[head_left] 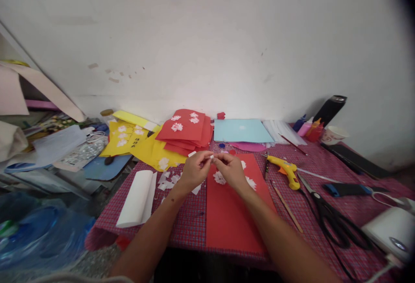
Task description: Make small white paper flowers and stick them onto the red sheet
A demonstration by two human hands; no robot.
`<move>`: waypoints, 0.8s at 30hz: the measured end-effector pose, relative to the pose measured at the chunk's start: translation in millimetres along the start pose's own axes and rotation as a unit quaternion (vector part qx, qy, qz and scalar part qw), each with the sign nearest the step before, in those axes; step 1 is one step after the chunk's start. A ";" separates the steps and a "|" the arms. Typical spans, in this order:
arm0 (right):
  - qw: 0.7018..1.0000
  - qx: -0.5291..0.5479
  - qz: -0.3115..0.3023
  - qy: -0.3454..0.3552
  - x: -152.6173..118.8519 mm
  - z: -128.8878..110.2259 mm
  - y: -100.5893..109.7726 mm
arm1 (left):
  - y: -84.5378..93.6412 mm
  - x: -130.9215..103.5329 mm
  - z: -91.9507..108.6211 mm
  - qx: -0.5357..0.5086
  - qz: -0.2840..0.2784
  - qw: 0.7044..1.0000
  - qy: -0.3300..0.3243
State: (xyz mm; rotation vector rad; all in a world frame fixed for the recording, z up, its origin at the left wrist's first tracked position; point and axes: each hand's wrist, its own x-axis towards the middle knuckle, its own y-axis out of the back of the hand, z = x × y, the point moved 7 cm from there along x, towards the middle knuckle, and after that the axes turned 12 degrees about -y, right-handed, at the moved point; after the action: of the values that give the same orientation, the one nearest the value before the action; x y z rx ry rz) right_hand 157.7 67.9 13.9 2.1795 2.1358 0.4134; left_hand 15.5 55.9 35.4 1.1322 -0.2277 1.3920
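Note:
My left hand [196,168] and my right hand [231,169] meet at the fingertips over the top of a red sheet [238,222]. Pinched between them is a small piece of white paper [212,157], held by both hands. On the red sheet, white paper flowers [219,178] with pinkish middles sit around my right hand, which partly covers them. Loose white paper pieces [166,183] lie scattered left of my left hand. Beside them rests a roll of white paper [136,198].
A yellow glue gun [287,168], black scissors [333,218] and a wooden stick [287,207] lie to the right. Red cards with flowers [184,127], yellow cards [125,138] and a light blue sheet [243,130] are at the back. A black bottle [330,110] stands back right.

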 end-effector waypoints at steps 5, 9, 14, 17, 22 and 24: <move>1.000 -0.018 0.007 0.009 1.8 1.6 0.8 | 1.2 0.9 3.5 0.001 -0.004 1.000 -0.002; 1.000 -0.023 0.013 0.011 3.1 2.5 2.5 | 1.6 1.6 4.2 0.001 -0.004 1.000 -0.002; 1.000 -0.012 0.006 0.008 3.1 2.9 1.5 | 1.8 1.0 4.2 0.010 -0.002 1.000 -0.011; 1.000 0.004 0.011 -0.001 2.6 2.8 1.9 | 1.1 0.8 4.9 0.008 -0.005 1.000 -0.022; 1.000 0.021 0.007 -0.004 2.6 2.8 1.5 | 0.9 2.1 6.8 0.003 -0.007 0.999 -0.049; 1.000 0.022 -0.001 -0.002 3.1 3.5 0.4 | 0.6 2.7 6.6 -0.004 -0.008 0.998 -0.055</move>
State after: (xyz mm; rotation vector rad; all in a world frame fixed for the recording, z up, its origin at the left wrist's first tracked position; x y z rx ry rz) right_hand 158.9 71.5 11.1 2.1983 2.1661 0.3634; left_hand 18.8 52.7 40.9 1.2034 -0.3026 1.3152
